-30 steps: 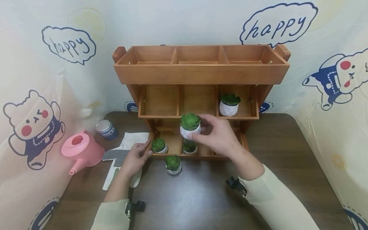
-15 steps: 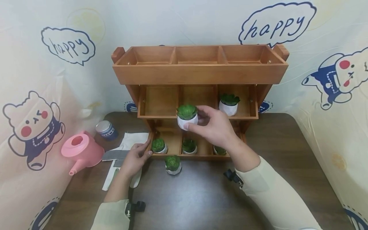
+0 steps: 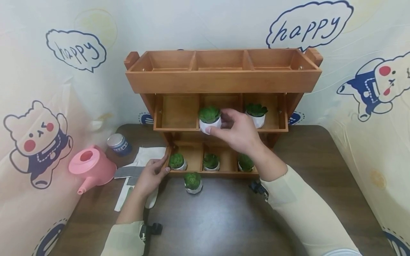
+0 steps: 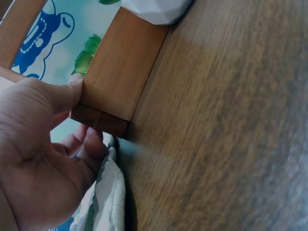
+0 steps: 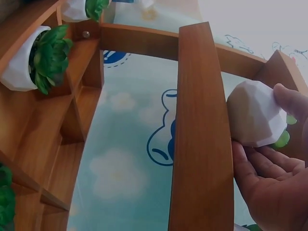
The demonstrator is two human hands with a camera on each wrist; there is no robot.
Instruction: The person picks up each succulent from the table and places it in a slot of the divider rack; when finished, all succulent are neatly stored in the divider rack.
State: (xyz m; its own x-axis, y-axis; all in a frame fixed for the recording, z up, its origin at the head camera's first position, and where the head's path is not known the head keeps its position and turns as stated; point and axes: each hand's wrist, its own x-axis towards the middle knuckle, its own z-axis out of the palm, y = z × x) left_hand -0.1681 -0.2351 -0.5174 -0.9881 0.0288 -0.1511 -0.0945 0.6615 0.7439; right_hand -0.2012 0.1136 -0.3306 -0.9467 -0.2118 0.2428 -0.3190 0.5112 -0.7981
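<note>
My right hand point(image 3: 241, 132) grips a small potted succulent point(image 3: 209, 119) by its white faceted pot, thumb in front. It hovers at the middle compartment of the shelf's middle tier, partly over the front board. In the right wrist view the pot's underside point(image 5: 255, 114) shows beside that board point(image 5: 199, 125). My left hand point(image 3: 152, 176) holds the lower left corner of the wooden three-tier shelf point(image 3: 224, 82); in the left wrist view thumb and fingers lie about the corner point(image 4: 103, 118). Another succulent point(image 3: 256, 114) sits in the middle tier's right compartment.
The bottom tier holds succulents at left point(image 3: 177, 161), middle point(image 3: 211, 162) and right point(image 3: 245, 163). One more point(image 3: 193, 183) stands on the table before the shelf. A pink watering can point(image 3: 91, 166), blue jar point(image 3: 119, 144) and white-grey cloth item point(image 3: 145, 154) lie left.
My right hand has lifted the succulent upward from before the bottom tier to the middle tier. The bottom right succulent has come into view. My left hand has stayed at the corner.
</note>
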